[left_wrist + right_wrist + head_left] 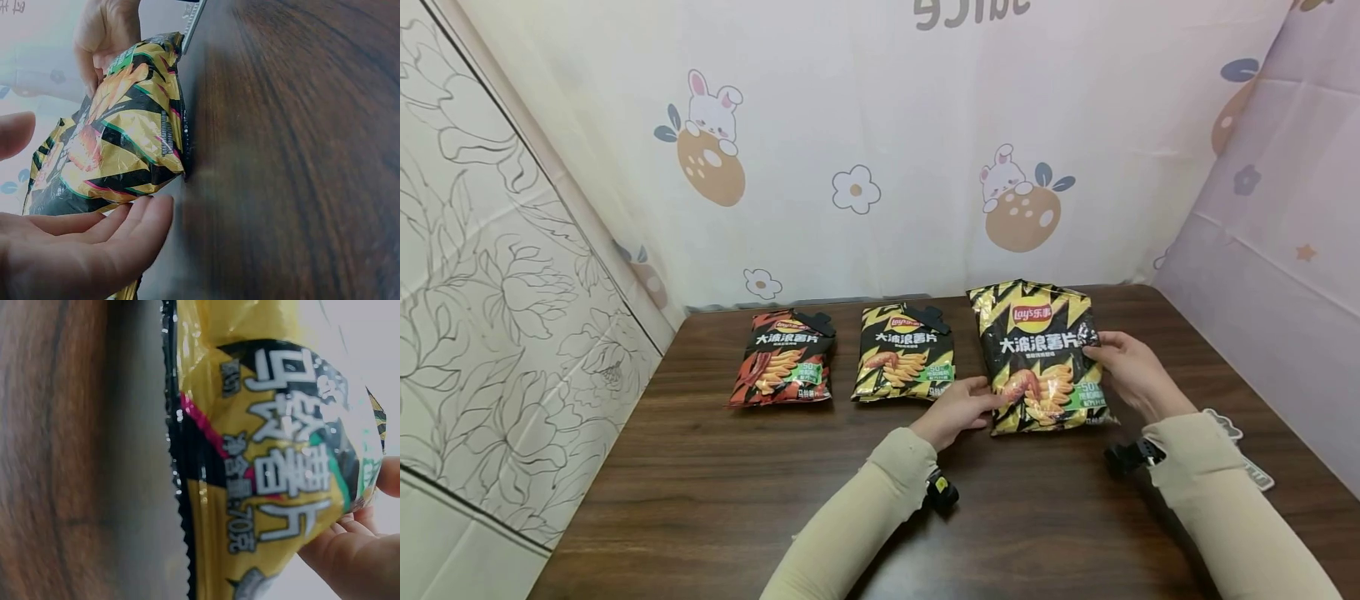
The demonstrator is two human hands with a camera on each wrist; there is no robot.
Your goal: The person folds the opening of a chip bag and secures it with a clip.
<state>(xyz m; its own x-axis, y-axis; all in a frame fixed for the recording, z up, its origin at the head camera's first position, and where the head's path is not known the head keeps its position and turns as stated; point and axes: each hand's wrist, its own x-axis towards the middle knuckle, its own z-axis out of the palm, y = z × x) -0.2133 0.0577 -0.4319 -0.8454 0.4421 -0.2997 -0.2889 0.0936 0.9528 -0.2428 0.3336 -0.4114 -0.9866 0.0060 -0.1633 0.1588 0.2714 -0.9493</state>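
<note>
A plump yellow-and-black bag of potato chips (1033,358) is at the right of the row in the head view, its front facing me. My right hand (1131,367) grips its right side, thumb at the front and the other fingers partly hidden behind. On the opposite side, the straight fingers of my left hand (958,410) touch the bag's lower left edge. In the left wrist view the thumb (15,134) of that hand stands away from the bag. The right wrist view shows the bag's lower front (269,444) close up, with the right hand (350,550) at its side.
Left of my hands lie a second yellow-and-black chip bag (904,354) and a red-and-black one (784,360), each with a black clip (928,319) at its top right corner. A white flat piece (1258,475) shows beside my right sleeve. A printed curtain (880,100) borders the brown table (715,500).
</note>
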